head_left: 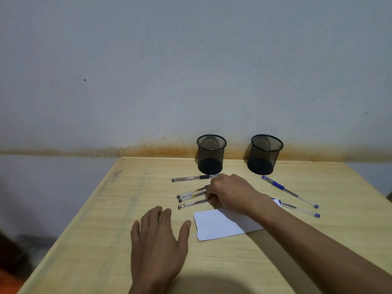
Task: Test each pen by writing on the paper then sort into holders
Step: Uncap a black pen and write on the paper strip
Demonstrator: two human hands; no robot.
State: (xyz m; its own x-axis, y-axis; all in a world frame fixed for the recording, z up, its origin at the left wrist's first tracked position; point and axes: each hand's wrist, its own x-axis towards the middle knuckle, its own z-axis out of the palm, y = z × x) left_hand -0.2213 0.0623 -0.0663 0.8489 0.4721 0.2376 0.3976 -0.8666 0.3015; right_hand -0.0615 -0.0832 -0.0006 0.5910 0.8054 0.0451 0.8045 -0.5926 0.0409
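Two hands over a light wood surface (91, 240). Left hand (158, 240) lies flat, palm down, fingers straight and spread, holding nothing, just left of the white paper (216, 227). Behind it, a black pen (194, 178) lies alone, crosswise, in front of the left mesh holder (211, 154). Nearer, three black pens (191, 197) lie side by side, caps pointing left; their right ends run under the right hand (230, 193). Right hand reaches across the paper, fingers curled down onto those pens, apparently pinching one, exact pen can't be told. Paper lies partly under the right forearm. Right mesh holder (265, 154) stands upright near the wall, well apart from the left one. Blue pen (289, 192) lies diagonal in front of it; second blue pen (301, 210) lies nearer, one end hidden behind the forearm and paper.
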